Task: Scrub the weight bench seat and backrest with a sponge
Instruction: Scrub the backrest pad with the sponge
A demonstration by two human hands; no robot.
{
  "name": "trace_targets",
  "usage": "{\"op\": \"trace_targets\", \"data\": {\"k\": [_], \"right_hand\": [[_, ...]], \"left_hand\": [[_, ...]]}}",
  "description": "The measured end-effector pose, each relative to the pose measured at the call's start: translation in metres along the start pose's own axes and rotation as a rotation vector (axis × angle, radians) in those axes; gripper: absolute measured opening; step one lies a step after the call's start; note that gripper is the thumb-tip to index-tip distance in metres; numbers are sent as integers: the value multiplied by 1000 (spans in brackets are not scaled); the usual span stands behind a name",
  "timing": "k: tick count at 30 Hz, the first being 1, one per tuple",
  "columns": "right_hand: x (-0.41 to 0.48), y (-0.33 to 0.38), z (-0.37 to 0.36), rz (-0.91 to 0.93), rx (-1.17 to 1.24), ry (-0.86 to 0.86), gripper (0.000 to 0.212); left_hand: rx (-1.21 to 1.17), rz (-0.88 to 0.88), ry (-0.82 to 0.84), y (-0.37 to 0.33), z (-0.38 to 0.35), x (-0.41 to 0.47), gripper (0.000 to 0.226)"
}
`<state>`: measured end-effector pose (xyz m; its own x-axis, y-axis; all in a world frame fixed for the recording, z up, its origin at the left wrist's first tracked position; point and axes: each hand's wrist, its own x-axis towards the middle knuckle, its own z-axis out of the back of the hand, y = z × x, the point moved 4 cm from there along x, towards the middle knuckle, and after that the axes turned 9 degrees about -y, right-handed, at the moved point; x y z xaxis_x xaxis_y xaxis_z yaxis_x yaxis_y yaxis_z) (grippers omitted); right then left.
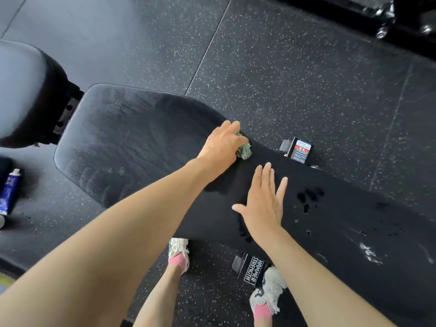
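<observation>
The dark speckled floor lies under everything. The long black pad crosses the view, with grey streaks on its left part and wet spots on its right part. The right hand lies flat on this pad, fingers straight and a little apart. The left hand grips the green sponge at the pad's far edge, fingers curled over it.
</observation>
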<state>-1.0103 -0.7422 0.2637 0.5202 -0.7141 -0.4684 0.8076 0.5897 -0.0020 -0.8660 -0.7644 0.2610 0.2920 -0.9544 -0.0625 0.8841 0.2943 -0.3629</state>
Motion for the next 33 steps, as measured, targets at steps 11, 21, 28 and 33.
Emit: {"op": "trace_targets", "data": {"k": [11, 21, 28, 33], "right_hand": [[1, 1, -2, -26, 48, -1, 108], [1, 2, -1, -35, 56, -9, 108], [2, 0, -4, -19, 38, -24, 109], [-5, -3, -5, -62, 92, -55, 108]], "left_hand": [[29, -110, -29, 9, 1, 3, 45], [-51, -332, -23, 7, -3, -43, 49], [-18, 115, -82, -2, 0, 35, 42], [-134, -232, -18, -10, -17, -70, 48]]}}
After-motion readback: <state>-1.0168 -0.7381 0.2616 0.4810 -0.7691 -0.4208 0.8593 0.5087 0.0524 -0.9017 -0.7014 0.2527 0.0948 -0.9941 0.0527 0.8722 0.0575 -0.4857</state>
